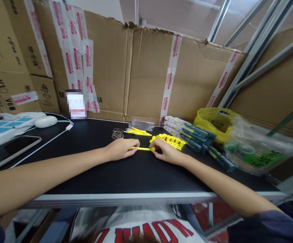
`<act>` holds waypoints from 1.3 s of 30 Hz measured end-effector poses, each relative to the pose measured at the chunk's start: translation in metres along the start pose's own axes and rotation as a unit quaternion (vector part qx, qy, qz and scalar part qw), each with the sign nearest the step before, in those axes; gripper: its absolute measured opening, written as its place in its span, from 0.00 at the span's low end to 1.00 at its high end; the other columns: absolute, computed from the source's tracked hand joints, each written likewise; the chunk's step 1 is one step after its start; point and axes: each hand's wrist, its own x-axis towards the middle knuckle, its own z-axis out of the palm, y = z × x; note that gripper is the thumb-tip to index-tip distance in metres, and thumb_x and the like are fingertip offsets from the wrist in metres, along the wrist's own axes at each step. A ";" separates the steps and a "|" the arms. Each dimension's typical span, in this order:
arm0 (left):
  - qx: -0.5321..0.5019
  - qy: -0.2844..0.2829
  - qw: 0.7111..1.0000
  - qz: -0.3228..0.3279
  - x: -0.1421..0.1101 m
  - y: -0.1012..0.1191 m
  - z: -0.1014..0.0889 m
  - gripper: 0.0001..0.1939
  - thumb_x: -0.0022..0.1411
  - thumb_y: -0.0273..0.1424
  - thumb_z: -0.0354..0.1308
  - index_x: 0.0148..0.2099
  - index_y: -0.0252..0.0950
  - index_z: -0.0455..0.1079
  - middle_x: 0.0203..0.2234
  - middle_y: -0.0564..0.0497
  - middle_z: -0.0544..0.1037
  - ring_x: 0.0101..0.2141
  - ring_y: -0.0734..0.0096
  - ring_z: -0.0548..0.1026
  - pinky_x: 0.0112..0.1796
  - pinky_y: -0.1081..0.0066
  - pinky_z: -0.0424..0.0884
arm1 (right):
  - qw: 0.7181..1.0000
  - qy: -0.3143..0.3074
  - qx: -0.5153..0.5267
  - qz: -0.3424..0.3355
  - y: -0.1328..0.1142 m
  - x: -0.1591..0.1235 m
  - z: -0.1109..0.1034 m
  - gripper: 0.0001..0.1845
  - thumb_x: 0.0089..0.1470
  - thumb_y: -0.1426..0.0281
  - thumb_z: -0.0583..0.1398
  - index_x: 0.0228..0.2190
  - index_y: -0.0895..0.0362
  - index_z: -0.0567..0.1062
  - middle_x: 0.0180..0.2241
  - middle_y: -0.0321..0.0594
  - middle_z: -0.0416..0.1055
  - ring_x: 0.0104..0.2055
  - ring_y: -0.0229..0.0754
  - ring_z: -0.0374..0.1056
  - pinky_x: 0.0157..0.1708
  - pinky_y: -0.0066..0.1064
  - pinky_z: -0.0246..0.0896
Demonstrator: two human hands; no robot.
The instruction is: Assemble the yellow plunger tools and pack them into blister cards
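A thin yellow plastic rod (143, 149) lies level between my two hands, low over the black tabletop. At its left end, my left hand (123, 149) is closed in a pinch. My right hand (167, 150) pinches the other end, where a small yellow cap-like piece (152, 149) shows at the fingertips. Behind the right hand sits a group of yellow plastic parts (173, 139), partly covered by it. Several yellow rods with metal tips (138, 131) rest beyond the hands, beside a heap of bent metal wire pieces (118, 133).
Clear plastic tubes (142, 125) lie at the back. Stacked green-and-white boxes (187, 132), a yellow bag (212, 123) and a clear bag (255, 155) stand right. To the left are a power strip (14, 125), a phone (11, 148) and a white cable. Cardboard (148, 74) walls the back.
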 end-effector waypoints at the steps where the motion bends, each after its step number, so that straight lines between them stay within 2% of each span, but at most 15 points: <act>1: -0.001 0.000 1.000 0.001 0.000 0.000 0.000 0.08 0.67 0.34 0.46 0.42 0.38 0.65 0.33 0.52 0.76 0.30 0.71 0.73 0.31 0.73 0.61 | 1.000 -0.003 0.002 0.003 0.000 0.000 0.000 0.10 0.52 0.77 0.57 0.39 0.57 0.69 0.35 0.40 0.67 0.35 0.39 0.64 0.37 0.31 0.62; 9: -0.005 0.002 1.000 0.000 0.000 0.002 -0.001 0.09 0.67 0.34 0.46 0.42 0.39 0.65 0.32 0.52 0.76 0.29 0.70 0.73 0.31 0.73 0.62 | 1.000 -0.012 0.002 0.021 -0.011 -0.002 -0.006 0.09 0.54 0.76 0.57 0.39 0.57 0.68 0.35 0.41 0.68 0.36 0.40 0.65 0.36 0.32 0.64; 19: -0.002 -0.008 1.000 -0.013 0.000 0.004 -0.003 0.09 0.67 0.34 0.46 0.42 0.38 0.65 0.32 0.52 0.76 0.29 0.70 0.73 0.30 0.73 0.62 | 0.999 -0.009 0.012 0.038 -0.008 -0.001 -0.005 0.06 0.55 0.70 0.60 0.37 0.57 0.69 0.36 0.40 0.69 0.36 0.40 0.65 0.36 0.32 0.62; 34: -0.032 -0.010 0.999 0.016 0.000 -0.001 -0.001 0.11 0.69 0.37 0.45 0.44 0.38 0.65 0.34 0.52 0.76 0.31 0.70 0.74 0.32 0.73 0.63 | 0.997 0.043 0.064 0.028 -0.011 0.001 0.000 0.07 0.53 0.67 0.62 0.34 0.56 0.70 0.32 0.38 0.69 0.31 0.37 0.64 0.30 0.29 0.61; 39: -0.035 -0.005 0.999 0.022 -0.001 -0.001 -0.001 0.11 0.69 0.37 0.45 0.45 0.39 0.65 0.32 0.52 0.76 0.31 0.70 0.74 0.32 0.74 0.63 | 0.995 0.050 0.081 0.027 -0.015 0.002 0.002 0.10 0.54 0.66 0.62 0.37 0.56 0.71 0.33 0.39 0.70 0.32 0.37 0.65 0.30 0.29 0.63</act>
